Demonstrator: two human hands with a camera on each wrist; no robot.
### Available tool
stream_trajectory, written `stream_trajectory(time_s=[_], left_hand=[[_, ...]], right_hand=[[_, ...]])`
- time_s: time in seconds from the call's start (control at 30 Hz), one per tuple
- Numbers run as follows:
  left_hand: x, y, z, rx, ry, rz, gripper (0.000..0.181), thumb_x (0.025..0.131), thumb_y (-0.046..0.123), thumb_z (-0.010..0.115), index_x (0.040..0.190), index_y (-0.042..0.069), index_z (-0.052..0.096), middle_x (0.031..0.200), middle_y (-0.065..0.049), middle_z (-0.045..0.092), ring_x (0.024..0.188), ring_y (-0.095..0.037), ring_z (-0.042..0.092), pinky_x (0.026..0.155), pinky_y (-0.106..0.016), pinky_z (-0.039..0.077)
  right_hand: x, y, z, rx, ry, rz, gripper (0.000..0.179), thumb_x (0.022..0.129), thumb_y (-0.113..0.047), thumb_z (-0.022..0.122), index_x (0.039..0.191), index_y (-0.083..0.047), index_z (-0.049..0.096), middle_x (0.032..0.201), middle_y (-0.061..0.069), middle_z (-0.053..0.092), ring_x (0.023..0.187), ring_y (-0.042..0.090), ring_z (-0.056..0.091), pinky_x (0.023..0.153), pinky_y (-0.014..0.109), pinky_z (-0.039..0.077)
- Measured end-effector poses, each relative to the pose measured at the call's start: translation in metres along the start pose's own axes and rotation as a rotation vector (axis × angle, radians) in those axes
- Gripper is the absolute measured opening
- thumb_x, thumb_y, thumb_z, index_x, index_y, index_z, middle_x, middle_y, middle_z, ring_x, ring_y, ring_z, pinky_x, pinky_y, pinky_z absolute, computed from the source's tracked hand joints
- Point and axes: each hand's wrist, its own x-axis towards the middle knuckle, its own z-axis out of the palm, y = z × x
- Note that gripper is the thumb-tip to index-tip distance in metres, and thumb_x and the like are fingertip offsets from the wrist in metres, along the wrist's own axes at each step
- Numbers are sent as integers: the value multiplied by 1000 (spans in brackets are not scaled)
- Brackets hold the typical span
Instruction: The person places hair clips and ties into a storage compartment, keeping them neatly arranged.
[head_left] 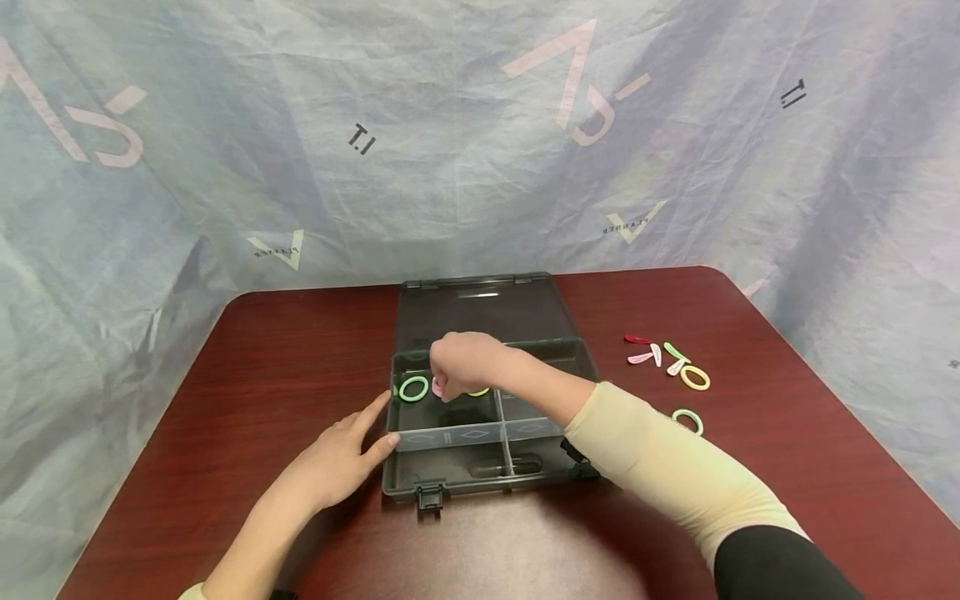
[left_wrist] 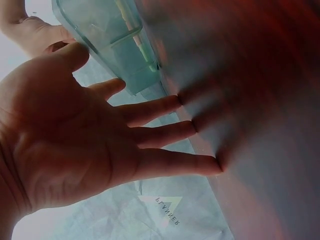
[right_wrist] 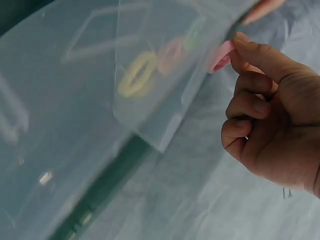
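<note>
A dark see-through divided organizer box [head_left: 465, 485] lies with its lid [head_left: 487, 308] folded back behind it. My left hand [head_left: 337, 458] is at the box's left side, thumb and index fingertip at its wall; in the left wrist view the other fingers [left_wrist: 165, 162] reach out straight to the table. Over the rear left compartment, my right hand [head_left: 468, 362] pinches a pink hair tie [right_wrist: 222, 56] between thumb and index finger, the other fingers curled in. A green hair tie [head_left: 413, 389] lies in that compartment, and a yellow hair tie [head_left: 477, 392] is partly hidden under my hand.
On the table right of the box lie a red hair clip [head_left: 638, 339], a green hair clip [head_left: 677, 352], pink and white clips [head_left: 641, 358], a yellow hair tie [head_left: 695, 378] and a green hair tie [head_left: 687, 421]. A printed cloth [head_left: 450, 167] hangs behind the table.
</note>
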Motion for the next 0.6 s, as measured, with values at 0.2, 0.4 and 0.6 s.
stream_trajectory(time_s=[0.2,0.4,0.6], left_hand=[[0,0,-1,-9,-14,-16,73,104,55,47,163,21,22,155,-27,38,140,-54,34,105,-71,32],[1,-2,-1,-10,-16,-23,73,104,55,47,163,21,22,155,-27,37,140,-54,33,105,-71,32],[2,-3,-2,-13,-22,-25,73,104,56,46,164,21,21,156,-27,36,140,-54,32,105,-72,30]], right_hand=[[13,-12,13,-30,-43,-27,46,94,-15,73,56,-20,47,48,-9,35,49,7,34,52,24,31],[23,-20,23,-50,-62,-23,47,93,-12,69,55,-21,43,48,-8,35,48,7,32,51,24,29],[30,-27,27,-74,-68,3,45,93,-14,69,56,-21,45,50,-7,36,51,9,32,51,26,30]])
